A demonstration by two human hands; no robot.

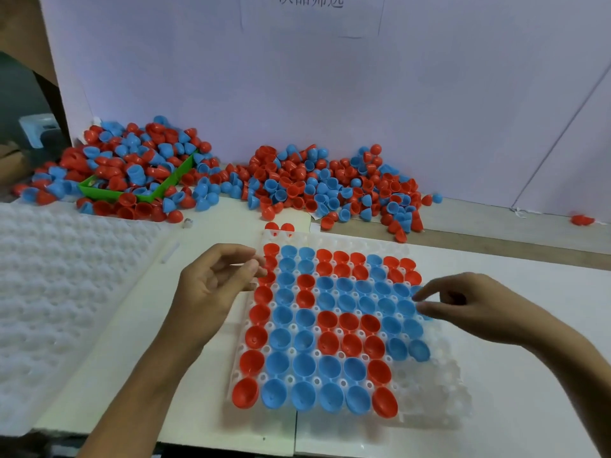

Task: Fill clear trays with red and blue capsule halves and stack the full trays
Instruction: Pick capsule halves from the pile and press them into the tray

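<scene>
Clear tray is getting mostly full; both hands, left and right, are hovering loose, gripping nothing, empty pockets sitting under the right one.

red and blue capsule halves fill a clear tray; green bin.
</scene>
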